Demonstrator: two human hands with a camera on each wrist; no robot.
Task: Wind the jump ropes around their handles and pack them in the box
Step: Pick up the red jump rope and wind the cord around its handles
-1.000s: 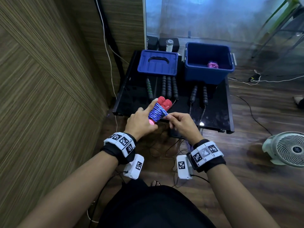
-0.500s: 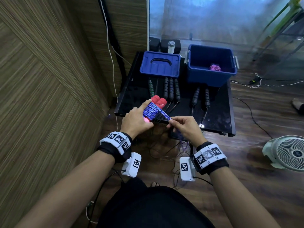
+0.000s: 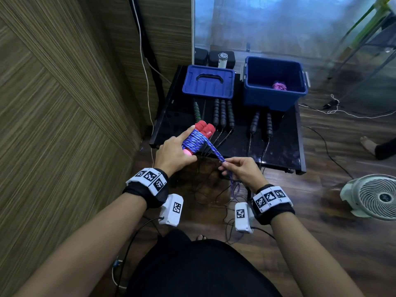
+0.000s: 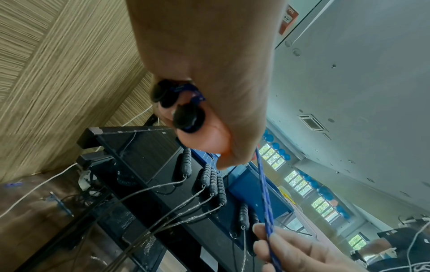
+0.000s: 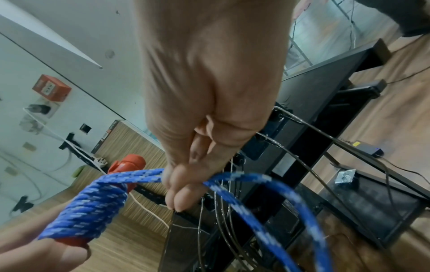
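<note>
Blue-and-white braided rope [image 3: 196,140] is coiled tight round a pair of red handles [image 3: 204,129], and the left hand [image 3: 174,153] has that bundle gripped, index finger laid straight along the coils, held up just in front of the near edge of the black worktop [image 3: 280,144]. A free stretch of the same rope runs taut from the bundle down to the right hand [image 3: 240,171], which pinches it between thumb and fingertips; past the pinch it loops down toward the floor. In the right wrist view you can see the rope doubled where it leaves the coil. On the worktop sit the open blue box [image 3: 275,82] at the back right with a pink wound rope [image 3: 279,86] lying inside, and the blue lid [image 3: 209,84] flat beside it on the left. In front of those lie black handles [image 3: 222,113] side by side, a green-tinted one [image 3: 196,110] to their left, and two more dark handles [image 3: 261,125] in front of the box, their thin cords trailing off the front edge. A white fan [image 3: 374,197] stands on the wood floor to the right.
</note>
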